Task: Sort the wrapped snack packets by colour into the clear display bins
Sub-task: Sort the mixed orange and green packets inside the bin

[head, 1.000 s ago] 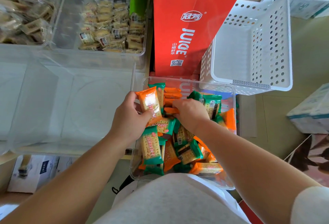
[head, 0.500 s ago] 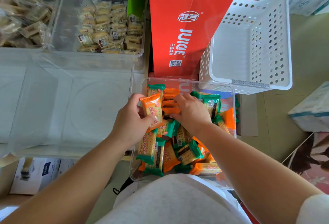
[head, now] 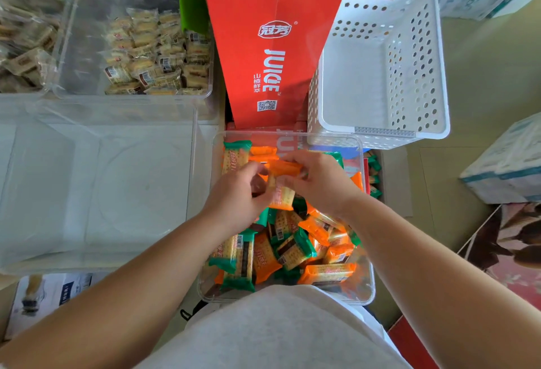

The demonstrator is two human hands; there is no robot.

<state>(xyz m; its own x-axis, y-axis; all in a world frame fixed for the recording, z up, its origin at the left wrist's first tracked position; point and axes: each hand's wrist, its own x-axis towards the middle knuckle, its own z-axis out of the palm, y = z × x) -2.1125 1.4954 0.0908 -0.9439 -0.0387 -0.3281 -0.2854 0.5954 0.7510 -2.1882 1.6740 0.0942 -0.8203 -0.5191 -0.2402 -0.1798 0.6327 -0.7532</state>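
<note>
Two orange wrapped snack packets (head: 282, 182) sat pinched between our left hand (head: 238, 197) and right hand (head: 319, 181) above the far edge of the mixed clear plastic bin (head: 367, 280), the empty clear display bin (head: 96, 193) lying left, nearer our left hand.

A pale floor (head: 474, 81) carries stacked cardboard boxes (head: 509, 163) at the right and a patterned rug (head: 515, 254) near them. A white perforated basket (head: 380, 131) stands beside a red juice carton (head: 272, 55); what bears them is hidden.
</note>
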